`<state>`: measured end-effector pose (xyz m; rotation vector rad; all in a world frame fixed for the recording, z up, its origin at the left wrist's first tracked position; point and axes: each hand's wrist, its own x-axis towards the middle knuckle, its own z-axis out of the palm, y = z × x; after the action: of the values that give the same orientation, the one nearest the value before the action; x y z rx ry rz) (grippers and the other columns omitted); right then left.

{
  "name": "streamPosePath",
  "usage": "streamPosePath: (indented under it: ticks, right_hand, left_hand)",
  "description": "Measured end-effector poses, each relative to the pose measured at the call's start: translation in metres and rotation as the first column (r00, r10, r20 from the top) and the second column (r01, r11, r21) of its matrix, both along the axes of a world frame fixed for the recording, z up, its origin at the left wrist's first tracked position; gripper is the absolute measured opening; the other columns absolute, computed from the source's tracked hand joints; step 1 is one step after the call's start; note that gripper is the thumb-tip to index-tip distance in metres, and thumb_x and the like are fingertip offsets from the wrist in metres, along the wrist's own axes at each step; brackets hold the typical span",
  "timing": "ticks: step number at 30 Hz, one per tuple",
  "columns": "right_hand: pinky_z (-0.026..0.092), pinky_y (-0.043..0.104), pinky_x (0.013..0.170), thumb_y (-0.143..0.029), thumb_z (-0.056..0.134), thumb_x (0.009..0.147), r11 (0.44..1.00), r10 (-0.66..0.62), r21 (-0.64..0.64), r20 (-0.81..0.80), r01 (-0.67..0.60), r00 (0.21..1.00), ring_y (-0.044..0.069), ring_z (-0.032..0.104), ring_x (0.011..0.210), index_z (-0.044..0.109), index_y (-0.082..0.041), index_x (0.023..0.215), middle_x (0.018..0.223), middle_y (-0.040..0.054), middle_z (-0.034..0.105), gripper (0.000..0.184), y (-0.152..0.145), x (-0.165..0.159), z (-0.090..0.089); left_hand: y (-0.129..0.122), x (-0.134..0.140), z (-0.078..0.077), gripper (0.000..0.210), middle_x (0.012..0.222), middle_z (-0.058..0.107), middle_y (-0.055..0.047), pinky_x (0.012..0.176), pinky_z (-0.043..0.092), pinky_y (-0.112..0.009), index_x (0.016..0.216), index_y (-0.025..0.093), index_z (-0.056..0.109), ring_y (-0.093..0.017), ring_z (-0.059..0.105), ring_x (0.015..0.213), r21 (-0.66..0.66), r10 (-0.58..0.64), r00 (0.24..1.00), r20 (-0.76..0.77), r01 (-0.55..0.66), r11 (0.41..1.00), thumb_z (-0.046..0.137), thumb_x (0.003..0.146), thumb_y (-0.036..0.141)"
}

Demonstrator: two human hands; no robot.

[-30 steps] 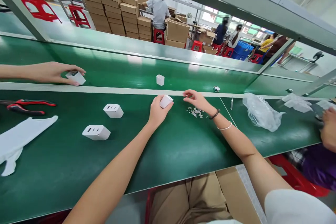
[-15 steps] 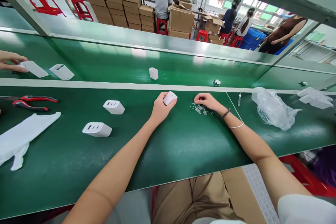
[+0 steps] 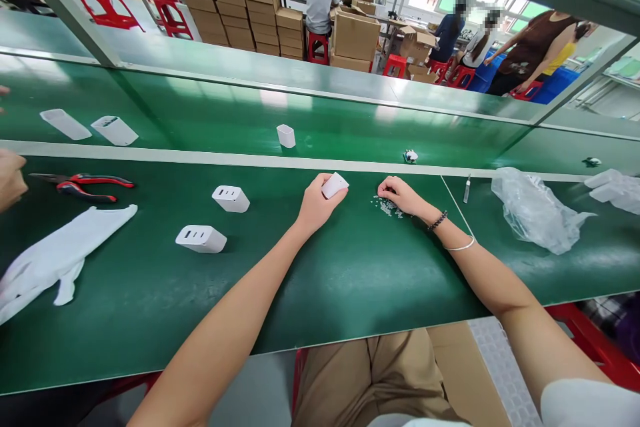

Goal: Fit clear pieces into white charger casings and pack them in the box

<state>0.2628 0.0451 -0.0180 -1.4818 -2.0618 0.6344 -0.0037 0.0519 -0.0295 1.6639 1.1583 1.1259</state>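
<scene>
My left hand [image 3: 319, 205] is wrapped round a white charger [image 3: 335, 185], holding it tilted just above the green bench. To its right, my right hand [image 3: 400, 195] rests at a scattered pile of tiny clear pieces [image 3: 389, 209], thumb and forefinger pinched together. Whatever lies between those fingertips is too small to make out. On the left of my left arm lie two white chargers with port slots, one farther [image 3: 231, 199] and one nearer [image 3: 201, 239].
Red-handled pliers [image 3: 83, 185] and a white glove [image 3: 60, 253] lie left, beside a co-worker's hand [image 3: 10, 179]. Beyond the pale strip are white casings [image 3: 286, 135] and a small circuit part [image 3: 411, 156]. A small tube [image 3: 467, 189] and a plastic bag [image 3: 540, 207] lie right.
The co-worker's hand at the far left has let go of a white casing, which now lies beyond the strip. My hands keep nearly the same pose; the view has shifted slightly.
</scene>
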Motion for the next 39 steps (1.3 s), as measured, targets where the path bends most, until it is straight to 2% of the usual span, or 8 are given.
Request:
streamPosePath:
  ticks: [5, 8, 12, 15, 20, 25, 30, 39]
  right_hand:
    - [0.04, 0.036, 0.079, -0.024, 0.051, 0.088, 0.998, 0.001, 0.056, 0.025, -0.002, 1.0, 0.02, 0.051, 0.08, 0.057, -0.018, 0.074, 0.08, 0.005, 0.058, 0.016, -0.001, -0.007, 0.001]
    - [0.042, 0.036, 0.08, -0.024, 0.047, 0.091, 0.994, 0.025, 0.105, 0.011, -0.026, 1.0, 0.02, 0.051, 0.082, 0.053, -0.02, 0.077, 0.084, 0.0052, 0.058, 0.016, 0.0, -0.025, 0.012]
    - [0.042, 0.036, 0.082, -0.027, 0.044, 0.096, 0.962, 0.142, 0.241, -0.038, -0.129, 0.989, 0.021, 0.05, 0.085, 0.049, -0.021, 0.08, 0.086, 0.0048, 0.056, 0.018, 0.012, -0.061, 0.034]
    - [0.042, 0.037, 0.083, -0.029, 0.044, 0.098, 0.939, 0.193, 0.305, -0.096, -0.156, 0.976, 0.021, 0.05, 0.087, 0.05, -0.022, 0.082, 0.088, 0.005, 0.057, 0.018, 0.024, -0.083, 0.042]
    - [0.042, 0.036, 0.081, -0.031, 0.045, 0.098, 0.94, 0.219, 0.294, -0.121, -0.176, 0.968, 0.021, 0.051, 0.085, 0.052, -0.022, 0.083, 0.086, 0.0045, 0.057, 0.02, 0.03, -0.089, 0.033]
    - [0.043, 0.036, 0.079, -0.034, 0.05, 0.098, 0.941, 0.216, 0.296, -0.158, -0.163, 0.963, 0.021, 0.053, 0.087, 0.057, -0.022, 0.083, 0.087, 0.0049, 0.059, 0.021, 0.026, -0.084, 0.025]
    - [0.044, 0.036, 0.076, -0.036, 0.054, 0.096, 0.939, 0.211, 0.311, -0.182, -0.147, 0.96, 0.021, 0.054, 0.085, 0.062, -0.022, 0.082, 0.087, 0.0049, 0.061, 0.022, 0.026, -0.084, 0.023]
    - [0.045, 0.035, 0.073, -0.037, 0.057, 0.096, 0.924, 0.24, 0.351, -0.226, -0.151, 0.944, 0.019, 0.054, 0.081, 0.065, -0.021, 0.083, 0.085, 0.0046, 0.061, 0.022, 0.025, -0.083, 0.02]
  left_hand:
    - [0.0, 0.0, 0.0, 0.038, 0.097, 0.068, -0.004, 0.072, 0.046, -0.027, 0.103, 0.019, 0.062, -0.016, 0.06, 0.082, 0.007, 0.01, 1.0, 0.002, -0.01, 1.0, 0.069, 0.076, 0.044]
    - [-0.002, 0.001, 0.004, 0.037, 0.096, 0.069, -0.003, 0.073, 0.046, -0.027, 0.104, 0.019, 0.065, -0.016, 0.06, 0.081, 0.01, 0.005, 1.0, -0.006, -0.005, 1.0, 0.066, 0.078, 0.045]
    - [-0.004, 0.0, 0.008, 0.032, 0.087, 0.069, -0.002, 0.069, 0.045, -0.026, 0.097, 0.019, 0.068, -0.015, 0.059, 0.075, -0.014, 0.0, 1.0, -0.015, 0.0, 1.0, 0.063, 0.08, 0.045]
    - [-0.002, 0.0, 0.006, 0.032, 0.094, 0.07, -0.003, 0.073, 0.047, -0.027, 0.102, 0.019, 0.067, -0.016, 0.061, 0.08, 0.019, 0.005, 1.0, 0.006, -0.005, 1.0, 0.065, 0.077, 0.039]
    - [0.003, 0.0, 0.001, 0.04, 0.111, 0.068, -0.008, 0.081, 0.049, -0.03, 0.111, 0.018, 0.065, -0.02, 0.063, 0.095, 0.046, -0.007, 0.999, 0.046, 0.005, 0.999, 0.068, 0.075, 0.035]
    - [0.002, 0.0, 0.003, 0.037, 0.106, 0.069, -0.006, 0.079, 0.048, -0.029, 0.109, 0.019, 0.065, -0.019, 0.063, 0.091, 0.022, -0.048, 0.997, 0.06, 0.047, 0.999, 0.067, 0.078, 0.037]
    - [0.0, -0.001, 0.005, 0.034, 0.099, 0.069, -0.004, 0.074, 0.047, -0.027, 0.106, 0.019, 0.065, -0.017, 0.062, 0.084, 0.011, -0.064, 0.996, 0.056, 0.063, 0.998, 0.067, 0.079, 0.039]
    - [-0.002, -0.002, 0.008, 0.035, 0.099, 0.069, -0.003, 0.074, 0.047, -0.026, 0.106, 0.018, 0.065, -0.016, 0.061, 0.083, 0.001, -0.07, 0.996, 0.05, 0.07, 0.998, 0.066, 0.079, 0.04]
